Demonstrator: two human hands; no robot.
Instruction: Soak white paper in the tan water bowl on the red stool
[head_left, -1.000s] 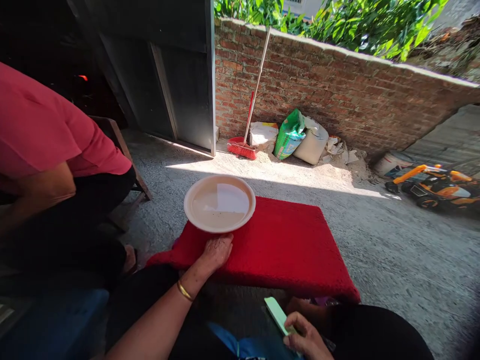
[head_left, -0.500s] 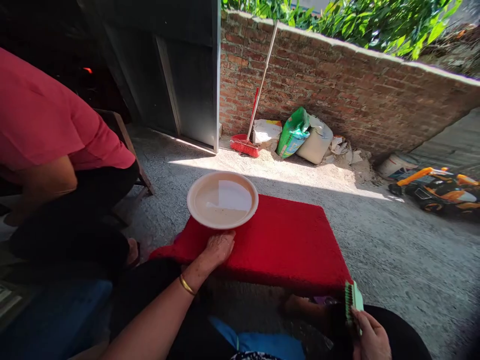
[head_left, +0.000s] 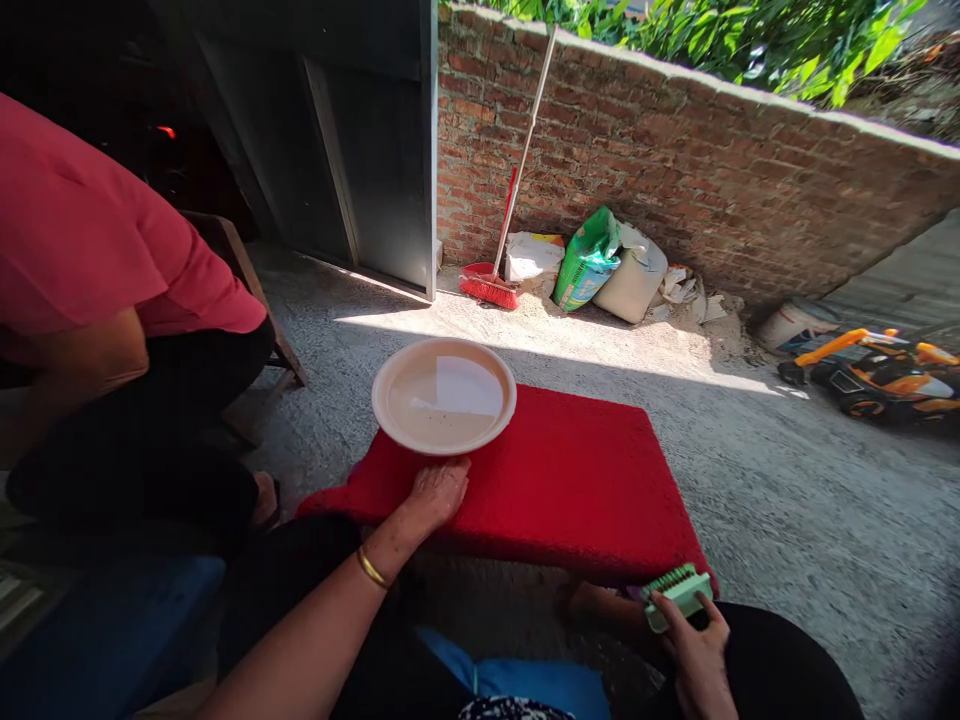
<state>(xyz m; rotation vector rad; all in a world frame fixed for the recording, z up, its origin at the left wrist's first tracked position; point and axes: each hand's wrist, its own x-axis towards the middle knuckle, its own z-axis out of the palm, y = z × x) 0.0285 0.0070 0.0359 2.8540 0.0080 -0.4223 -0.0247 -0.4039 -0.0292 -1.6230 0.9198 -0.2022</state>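
Since half a second ago, the green brush [head_left: 685,597] has swung from pointing forward to lying crosswise in the right hand [head_left: 701,650]. Its long axis now runs roughly along the near edge of the red, cloth-covered surface [head_left: 574,465], the right end a little farther out, bristles facing away from the person. Fingers and thumb grip its back at the surface's near right corner; whether it touches the cloth cannot be told. From it, most of the cloth lies forward and to the left, and the right hand is the nearer one to that corner.

Toward the far left corner stands a wide basin [head_left: 442,446] holding clear water [head_left: 405,400] with a few dark specks. The left hand [head_left: 441,490] rests under its near rim, fingers partly hidden, so its grip cannot be told.
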